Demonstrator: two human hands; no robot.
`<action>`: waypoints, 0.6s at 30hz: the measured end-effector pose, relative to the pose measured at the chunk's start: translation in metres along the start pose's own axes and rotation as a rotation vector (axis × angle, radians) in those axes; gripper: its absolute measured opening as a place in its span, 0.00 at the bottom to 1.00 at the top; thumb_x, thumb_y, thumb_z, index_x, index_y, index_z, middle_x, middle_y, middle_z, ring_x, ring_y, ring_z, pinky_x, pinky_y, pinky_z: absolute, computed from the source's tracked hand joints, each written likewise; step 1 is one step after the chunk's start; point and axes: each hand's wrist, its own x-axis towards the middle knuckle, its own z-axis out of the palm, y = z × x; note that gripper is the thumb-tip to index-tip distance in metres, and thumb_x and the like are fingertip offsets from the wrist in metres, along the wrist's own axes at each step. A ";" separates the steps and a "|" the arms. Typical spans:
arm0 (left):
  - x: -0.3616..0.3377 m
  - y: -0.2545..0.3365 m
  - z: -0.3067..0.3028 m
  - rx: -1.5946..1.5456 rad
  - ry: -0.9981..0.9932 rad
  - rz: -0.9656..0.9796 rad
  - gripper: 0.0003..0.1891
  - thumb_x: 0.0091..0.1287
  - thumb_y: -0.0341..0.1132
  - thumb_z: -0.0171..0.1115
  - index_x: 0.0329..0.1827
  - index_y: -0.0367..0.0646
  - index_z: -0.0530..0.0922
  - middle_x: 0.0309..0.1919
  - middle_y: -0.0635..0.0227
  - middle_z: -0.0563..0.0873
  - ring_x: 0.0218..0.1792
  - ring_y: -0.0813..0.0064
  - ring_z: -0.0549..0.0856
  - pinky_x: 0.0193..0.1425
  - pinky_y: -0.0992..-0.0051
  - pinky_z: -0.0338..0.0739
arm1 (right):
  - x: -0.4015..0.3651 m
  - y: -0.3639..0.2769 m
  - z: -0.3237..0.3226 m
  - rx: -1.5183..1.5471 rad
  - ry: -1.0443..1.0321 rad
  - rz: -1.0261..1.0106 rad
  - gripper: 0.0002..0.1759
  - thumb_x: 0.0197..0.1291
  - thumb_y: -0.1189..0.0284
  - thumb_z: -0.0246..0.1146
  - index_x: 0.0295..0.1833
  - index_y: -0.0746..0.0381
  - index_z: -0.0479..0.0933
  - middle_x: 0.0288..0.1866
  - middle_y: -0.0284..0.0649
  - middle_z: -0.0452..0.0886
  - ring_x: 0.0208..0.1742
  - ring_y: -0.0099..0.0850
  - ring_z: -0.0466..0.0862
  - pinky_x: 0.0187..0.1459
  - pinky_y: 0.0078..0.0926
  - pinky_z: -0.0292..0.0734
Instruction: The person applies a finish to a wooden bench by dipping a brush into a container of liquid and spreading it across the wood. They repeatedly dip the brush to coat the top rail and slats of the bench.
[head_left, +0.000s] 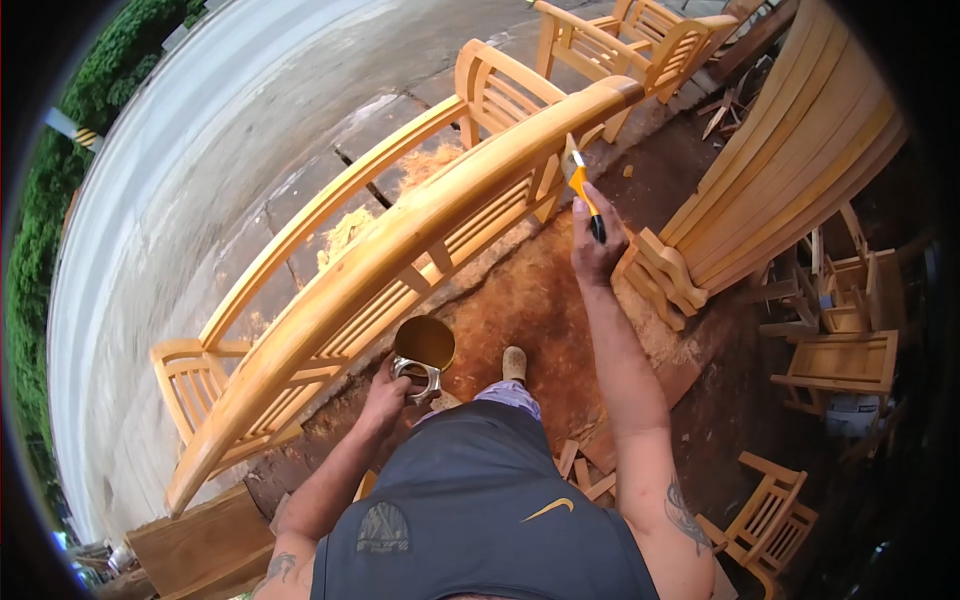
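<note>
My right hand (598,238) is closed round a paintbrush (577,180) with a yellow and black handle. Its bristles meet the back of a wooden bench (400,235), near the right end of the long top rail. Low on the left, my left hand (384,398) grips the handle of a metal mug (424,344) that holds a brownish liquid. The mug is beside the bench back, in front of my body. The bench is light, glossy wood with slats and curved armrests.
Wooden chairs (640,40) stand beyond the bench's right end. Long stacked boards (790,150) rise on the right. Smaller wooden furniture (765,515) is at lower right. Wood scraps (580,465) and reddish dust cover the ground by my foot. A paved road (130,250) runs along the left.
</note>
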 end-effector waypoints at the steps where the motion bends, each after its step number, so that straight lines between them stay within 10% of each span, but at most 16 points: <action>1: 0.000 0.000 0.002 -0.011 0.003 0.001 0.31 0.62 0.18 0.47 0.73 0.31 0.62 0.51 0.44 0.86 0.42 0.52 0.93 0.49 0.59 0.92 | -0.025 -0.023 0.006 0.032 -0.108 0.043 0.15 0.72 0.73 0.65 0.60 0.63 0.85 0.45 0.47 0.89 0.46 0.40 0.89 0.47 0.35 0.85; 12: 0.012 -0.007 0.006 0.087 0.060 0.060 0.34 0.63 0.20 0.49 0.77 0.30 0.61 0.53 0.47 0.85 0.44 0.53 0.93 0.53 0.60 0.90 | -0.080 -0.140 -0.006 0.687 -0.719 -0.040 0.18 0.60 0.83 0.71 0.56 0.65 0.85 0.41 0.46 0.88 0.40 0.39 0.88 0.44 0.33 0.83; 15: 0.013 -0.012 0.003 0.034 0.031 0.033 0.35 0.63 0.20 0.49 0.78 0.30 0.61 0.54 0.47 0.85 0.45 0.53 0.93 0.54 0.60 0.90 | -0.041 -0.090 -0.004 0.599 -0.604 0.434 0.12 0.69 0.76 0.65 0.55 0.67 0.86 0.42 0.42 0.90 0.41 0.28 0.89 0.45 0.24 0.84; 18: 0.000 0.010 0.017 -0.010 0.022 0.022 0.35 0.63 0.20 0.49 0.78 0.31 0.60 0.55 0.48 0.85 0.46 0.52 0.93 0.54 0.60 0.90 | 0.004 -0.058 -0.013 0.428 -0.384 0.379 0.12 0.71 0.75 0.64 0.54 0.67 0.86 0.38 0.41 0.90 0.38 0.26 0.89 0.40 0.23 0.84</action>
